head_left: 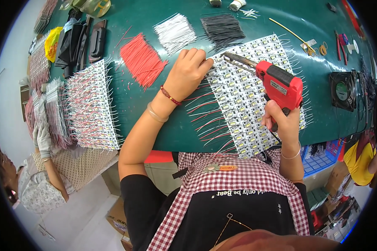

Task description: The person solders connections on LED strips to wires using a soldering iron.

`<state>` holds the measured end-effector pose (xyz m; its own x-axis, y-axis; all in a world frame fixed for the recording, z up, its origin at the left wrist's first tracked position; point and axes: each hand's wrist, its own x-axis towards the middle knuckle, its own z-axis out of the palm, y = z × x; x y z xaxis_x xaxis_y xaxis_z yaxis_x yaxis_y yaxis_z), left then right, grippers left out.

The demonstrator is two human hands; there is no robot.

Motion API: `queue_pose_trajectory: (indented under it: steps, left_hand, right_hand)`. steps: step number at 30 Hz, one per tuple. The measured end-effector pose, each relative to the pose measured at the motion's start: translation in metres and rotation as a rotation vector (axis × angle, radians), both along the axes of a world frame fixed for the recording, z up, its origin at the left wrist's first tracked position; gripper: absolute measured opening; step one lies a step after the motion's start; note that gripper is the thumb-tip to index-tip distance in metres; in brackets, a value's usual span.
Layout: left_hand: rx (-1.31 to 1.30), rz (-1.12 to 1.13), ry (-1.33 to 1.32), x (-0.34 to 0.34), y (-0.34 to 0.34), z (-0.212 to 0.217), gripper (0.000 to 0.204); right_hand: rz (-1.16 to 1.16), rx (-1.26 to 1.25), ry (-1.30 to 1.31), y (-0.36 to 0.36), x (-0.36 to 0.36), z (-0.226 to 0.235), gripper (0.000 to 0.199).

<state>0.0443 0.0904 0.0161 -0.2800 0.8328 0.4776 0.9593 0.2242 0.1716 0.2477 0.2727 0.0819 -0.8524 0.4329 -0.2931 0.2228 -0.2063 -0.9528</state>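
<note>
Green counter (155, 129) carries the work; beyond its near edge, pale floor, cardboard boxes and a blue crate. Landmark: the sheet of small white LED boards (251, 96) at counter centre-right. Left of the sheet lie red wires (141, 59); beyond it, white wires (175, 32) and black wires (222, 29). Far left of it, stacked finished boards with leads (90, 106). Right of it, a small black fan (342, 90). Another person's gloved hand (42, 138) rests at the far-left stacks.

Left hand (187, 73) curled, fingertips pressing the sheet's upper-left edge; possibly pinching a wire, unclear. Right hand (280, 119) closed around the red soldering gun (280, 83), over the sheet, tip toward the left hand.
</note>
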Motion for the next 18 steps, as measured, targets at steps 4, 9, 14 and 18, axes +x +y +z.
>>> queue_pose_trajectory:
  steps: [4,9,14,18]
  left_hand:
    - [0.001,0.001,0.005,0.0,-0.0003,-0.0013,0.015]
    - [0.02,-0.008,-0.029,0.0009,-0.0016,-0.0043,0.015]
    - [0.023,-0.017,-0.031,0.0001,-0.0006,-0.0058,0.016]
    - [0.054,0.0,-0.028,0.0032,0.0004,0.0006,0.025]
  right_hand:
    - [0.017,0.031,-0.032,-0.0009,-0.0056,0.0,0.016]
    - [0.09,0.103,-0.066,0.0,-0.0059,-0.0046,0.017]
    - [0.085,0.141,-0.109,-0.0013,-0.0055,-0.0066,0.017]
    - [0.009,0.066,-0.064,-0.004,-0.0043,0.0007,0.016]
